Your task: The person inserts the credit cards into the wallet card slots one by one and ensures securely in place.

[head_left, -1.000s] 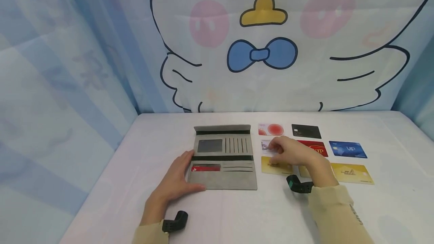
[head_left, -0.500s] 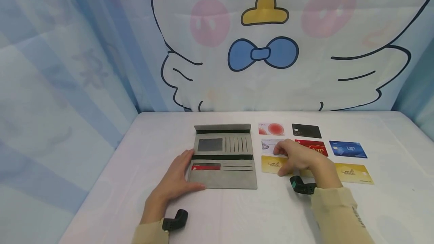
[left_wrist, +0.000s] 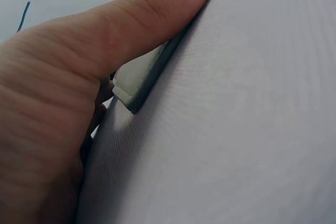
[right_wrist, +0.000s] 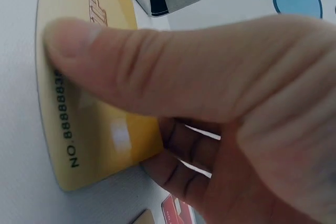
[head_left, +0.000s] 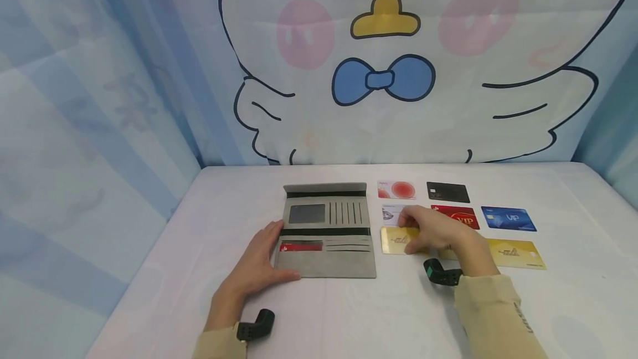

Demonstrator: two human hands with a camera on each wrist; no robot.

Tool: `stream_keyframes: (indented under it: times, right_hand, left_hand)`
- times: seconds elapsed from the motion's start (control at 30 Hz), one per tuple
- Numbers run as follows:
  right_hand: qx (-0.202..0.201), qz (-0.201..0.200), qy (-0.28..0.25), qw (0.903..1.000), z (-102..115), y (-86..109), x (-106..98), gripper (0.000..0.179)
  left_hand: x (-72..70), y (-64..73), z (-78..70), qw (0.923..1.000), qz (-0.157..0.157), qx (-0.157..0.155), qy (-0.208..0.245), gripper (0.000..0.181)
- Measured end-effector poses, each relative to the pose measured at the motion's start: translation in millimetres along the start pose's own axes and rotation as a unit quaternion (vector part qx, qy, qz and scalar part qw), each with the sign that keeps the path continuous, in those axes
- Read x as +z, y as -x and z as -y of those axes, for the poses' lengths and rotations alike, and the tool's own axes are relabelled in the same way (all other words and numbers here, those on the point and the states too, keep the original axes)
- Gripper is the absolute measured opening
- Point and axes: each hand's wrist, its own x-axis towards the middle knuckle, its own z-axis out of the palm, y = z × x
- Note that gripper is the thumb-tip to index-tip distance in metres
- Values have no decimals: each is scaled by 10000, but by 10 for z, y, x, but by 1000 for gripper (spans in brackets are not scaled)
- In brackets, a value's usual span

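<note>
A grey wallet [head_left: 325, 267] lies unfolded on the table, a red card [head_left: 301, 246] showing in its lower half. My left hand [head_left: 253, 262] rests at the wallet's lower left corner, fingers along the left side and thumb on the near edge. The left wrist view shows that thumb [left_wrist: 131, 22] lying straight over the wallet's edge. To the right of the wallet, my right hand [head_left: 441, 229] pinches a gold card [head_left: 395, 239]. Its thumb presses the numbered near edge of the card [right_wrist: 86, 150], which bows slightly; the fingers are behind it, partly hidden.
Around my right hand lie a pink-and-white card [head_left: 396, 189], a black card [head_left: 448, 193], a red card [head_left: 456, 216], a blue card [head_left: 509, 219], a pale card [head_left: 392, 214] and more gold cards [head_left: 516, 254]. A printed curtain [head_left: 384, 126] hangs behind the table.
My right hand has drawn back from the pale card toward me and now grips the gold card's near and far edges. My left hand and the wallet stay in place.
</note>
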Motion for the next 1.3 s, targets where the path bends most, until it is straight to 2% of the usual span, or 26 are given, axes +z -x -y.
stream_keyframes:
  times: [0.23,0.47,0.57,0.7,0.9,1.03,1.3]
  right_hand:
    - [-234,-276,-166,9992,-63,-6,-4,31]
    - [-450,-29,-506,9977,-123,-6,-35,28]
    - [-560,-65,-652,9963,-140,0,-33,27]
    - [-719,-238,-808,9938,-136,-4,-27,27]
    - [-693,-659,-716,9928,-109,-30,-18,26]
    - [-732,-940,-879,9890,-74,-69,0,26]
    - [-1024,-1352,-988,9805,181,-266,174,23]
  left_hand:
    - [1,14,3,10000,-23,-4,9,111]
    - [-8,11,-9,10000,-19,54,26,111]
    - [-12,14,-7,10000,-9,62,40,111]
    - [-12,11,0,10000,16,63,0,111]
    - [-10,4,-3,10000,16,33,16,111]
    - [-9,4,-8,10000,-8,14,54,111]
    - [-14,12,-11,10000,-28,-8,21,112]
